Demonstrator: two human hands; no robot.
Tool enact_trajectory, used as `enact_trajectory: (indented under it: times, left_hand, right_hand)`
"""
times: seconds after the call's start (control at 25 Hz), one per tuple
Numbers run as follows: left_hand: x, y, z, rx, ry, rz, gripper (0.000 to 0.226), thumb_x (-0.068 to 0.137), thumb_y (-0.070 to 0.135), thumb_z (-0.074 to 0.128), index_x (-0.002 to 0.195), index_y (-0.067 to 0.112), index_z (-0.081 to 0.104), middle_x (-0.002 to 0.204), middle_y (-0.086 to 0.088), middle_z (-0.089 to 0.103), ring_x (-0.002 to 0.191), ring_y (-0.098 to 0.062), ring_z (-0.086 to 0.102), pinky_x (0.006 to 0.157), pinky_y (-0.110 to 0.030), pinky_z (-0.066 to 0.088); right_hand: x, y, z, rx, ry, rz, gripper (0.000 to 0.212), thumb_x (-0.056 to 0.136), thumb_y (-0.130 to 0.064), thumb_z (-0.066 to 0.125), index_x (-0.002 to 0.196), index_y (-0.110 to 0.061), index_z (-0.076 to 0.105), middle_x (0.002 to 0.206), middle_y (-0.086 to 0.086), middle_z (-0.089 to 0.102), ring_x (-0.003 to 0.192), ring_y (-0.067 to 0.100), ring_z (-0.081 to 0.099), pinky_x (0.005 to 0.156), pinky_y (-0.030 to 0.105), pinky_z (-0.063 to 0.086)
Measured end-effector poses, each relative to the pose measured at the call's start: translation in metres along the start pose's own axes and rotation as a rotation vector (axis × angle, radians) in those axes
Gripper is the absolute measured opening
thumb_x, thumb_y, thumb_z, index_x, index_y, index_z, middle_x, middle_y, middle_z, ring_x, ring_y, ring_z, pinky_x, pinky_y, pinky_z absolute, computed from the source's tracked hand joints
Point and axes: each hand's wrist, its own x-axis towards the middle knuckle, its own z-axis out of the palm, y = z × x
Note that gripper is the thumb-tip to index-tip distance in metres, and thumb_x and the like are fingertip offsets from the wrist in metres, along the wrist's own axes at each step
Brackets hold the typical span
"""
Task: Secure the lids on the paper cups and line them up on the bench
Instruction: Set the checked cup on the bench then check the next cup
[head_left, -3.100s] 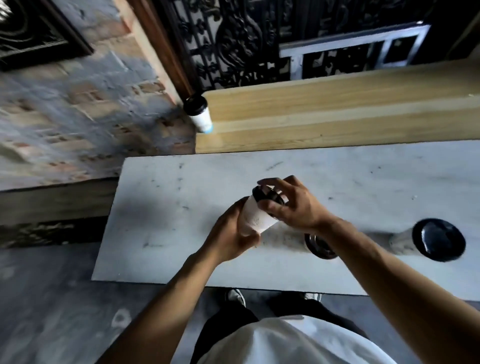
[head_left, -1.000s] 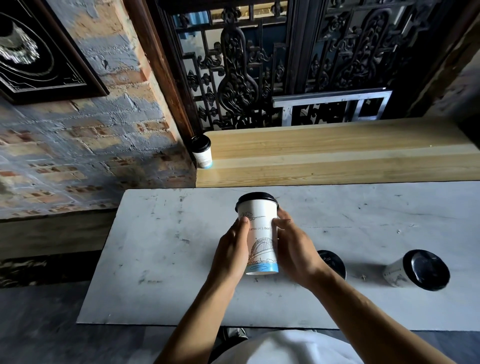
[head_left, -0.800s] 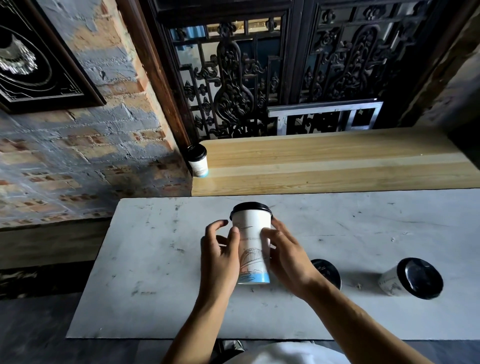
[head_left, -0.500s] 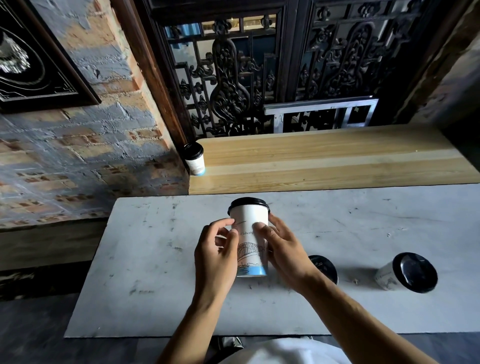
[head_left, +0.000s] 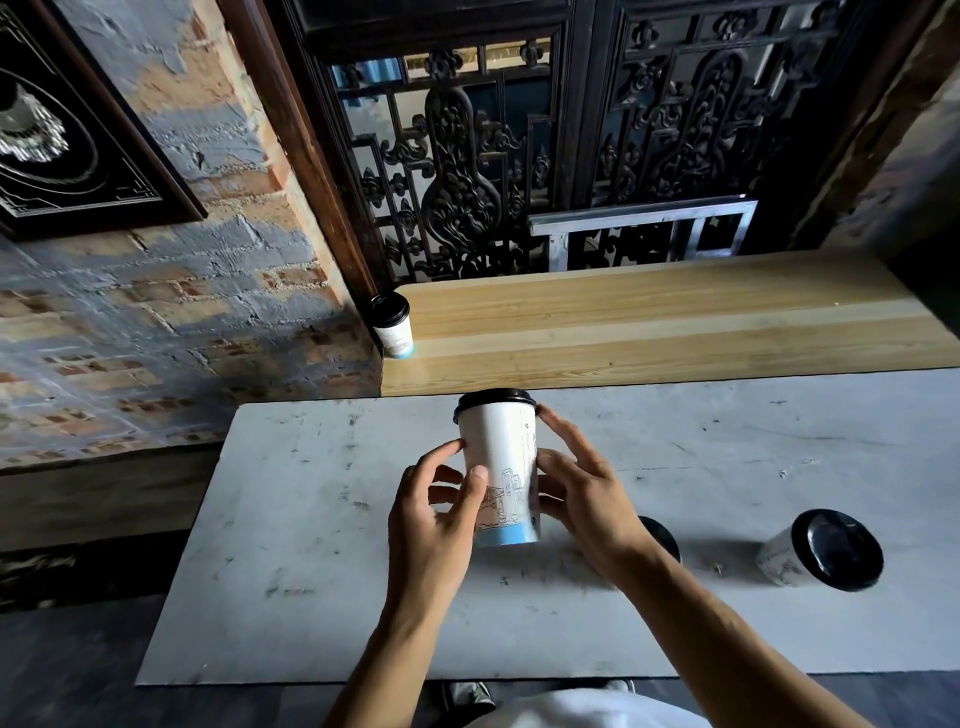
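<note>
Pale wood forms the bench behind a scuffed white table; one lidded cup already stands at the bench's left end. On the table the person's left hand and right hand bracket an upright paper cup — fingers spread, fingertips touching its wall, neither clamped. Its black lid looks seated; pressing evenly around the rim before carrying seems wise. Another capped cup waits right. The cup's line-drawn skyline print carries no readable writing.

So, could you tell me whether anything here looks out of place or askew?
Nothing is spilled or damaged. The cup between the left hand and right hand is upright with its lid on. Only one cup is on the bench.
</note>
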Motion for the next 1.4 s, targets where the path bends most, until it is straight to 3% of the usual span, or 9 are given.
enact_trajectory:
  times: [0.2, 0.32, 0.48, 0.68, 0.8, 0.88, 1.0, 1.24, 1.4]
  left_hand:
    - [0.0043, -0.0044, -0.0049, -0.001, 0.055, 0.08, 0.028, 0.096, 0.011, 0.067, 0.103, 0.036, 0.076, 0.097, 0.0, 0.071, 0.084, -0.014, 0.07, 0.078, -0.048, 0.062]
    - [0.0037, -0.0052, -0.006, -0.019, 0.057, 0.082, 0.038, 0.094, -0.001, 0.063, 0.101, 0.033, 0.078, 0.094, 0.001, 0.071, 0.08, -0.018, 0.071, 0.076, -0.05, 0.063]
    - [0.0039, -0.0095, -0.0054, -0.076, 0.059, 0.006, 0.032, 0.094, 0.007, 0.064, 0.098, 0.036, 0.076, 0.097, 0.005, 0.077, 0.084, -0.022, 0.074, 0.077, -0.047, 0.063]
    - [-0.0016, -0.0031, -0.0047, -0.133, 0.046, -0.028, 0.003, 0.092, 0.023, 0.075, 0.093, 0.021, 0.073, 0.095, 0.002, 0.077, 0.096, -0.02, 0.073, 0.068, -0.015, 0.055]
    - [-0.0011, -0.0073, -0.0048, -0.14, 0.005, -0.038, 0.029, 0.078, 0.048, 0.078, 0.097, 0.026, 0.073, 0.097, 0.004, 0.079, 0.095, -0.02, 0.075, 0.08, -0.038, 0.063]
    - [-0.0006, -0.0085, -0.0054, -0.131, -0.016, -0.048, 0.034, 0.075, 0.053, 0.076, 0.1, 0.03, 0.073, 0.102, 0.006, 0.079, 0.097, -0.017, 0.076, 0.085, -0.045, 0.064]
    - [-0.001, -0.0077, -0.0061, -0.108, 0.006, 0.002, 0.016, 0.088, 0.032, 0.076, 0.104, 0.035, 0.072, 0.105, 0.007, 0.078, 0.098, -0.009, 0.074, 0.085, -0.04, 0.064]
    - [0.0017, -0.0083, -0.0081, -0.048, -0.007, 0.092, 0.037, 0.094, -0.001, 0.065, 0.1, 0.033, 0.077, 0.104, -0.004, 0.073, 0.085, -0.024, 0.075, 0.07, -0.017, 0.056]
    - [0.0018, -0.0096, -0.0051, -0.09, 0.031, 0.024, 0.028, 0.094, 0.002, 0.065, 0.097, 0.028, 0.076, 0.097, 0.0, 0.079, 0.089, -0.018, 0.076, 0.077, -0.029, 0.062]
  right_hand:
    - [0.0007, 0.0055, -0.0023, 0.067, -0.006, 0.015, 0.058, 0.087, -0.016, 0.063, 0.144, -0.014, 0.054, 0.105, 0.015, 0.071, 0.091, 0.021, 0.068, 0.073, 0.029, 0.057]
    - [-0.0004, 0.0036, -0.0009, 0.039, -0.075, -0.016, 0.048, 0.087, -0.017, 0.063, 0.134, -0.007, 0.063, 0.111, 0.013, 0.074, 0.092, 0.017, 0.07, 0.074, 0.026, 0.055]
    - [-0.0006, 0.0041, -0.0007, 0.065, -0.078, -0.019, 0.044, 0.088, -0.014, 0.058, 0.131, -0.005, 0.065, 0.123, 0.022, 0.072, 0.099, 0.022, 0.068, 0.081, 0.03, 0.054]
    - [0.0005, 0.0059, -0.004, 0.062, -0.039, 0.019, 0.044, 0.09, 0.004, 0.047, 0.13, -0.009, 0.061, 0.11, 0.007, 0.074, 0.094, 0.024, 0.068, 0.079, 0.036, 0.055]
    - [-0.0014, 0.0039, -0.0029, 0.091, -0.032, 0.019, 0.038, 0.094, 0.001, 0.053, 0.129, -0.013, 0.06, 0.114, 0.01, 0.071, 0.095, 0.02, 0.071, 0.079, 0.036, 0.057]
    - [-0.0022, 0.003, -0.0026, 0.122, -0.031, 0.002, 0.045, 0.086, -0.008, 0.063, 0.13, -0.014, 0.059, 0.112, 0.013, 0.071, 0.094, 0.021, 0.072, 0.079, 0.034, 0.057]
    - [-0.0014, 0.0053, -0.0024, 0.151, -0.035, -0.007, 0.057, 0.078, -0.007, 0.068, 0.133, -0.011, 0.054, 0.114, 0.021, 0.071, 0.097, 0.027, 0.07, 0.085, 0.037, 0.055]
    - [-0.0047, 0.0027, -0.0001, 0.126, -0.127, -0.047, 0.051, 0.082, -0.005, 0.067, 0.132, -0.009, 0.061, 0.126, 0.014, 0.073, 0.113, 0.025, 0.07, 0.088, 0.031, 0.056]
    - [-0.0026, 0.0013, -0.0071, 0.228, -0.077, 0.035, 0.047, 0.085, -0.003, 0.05, 0.129, -0.014, 0.063, 0.138, 0.016, 0.062, 0.106, 0.029, 0.061, 0.078, 0.04, 0.055]
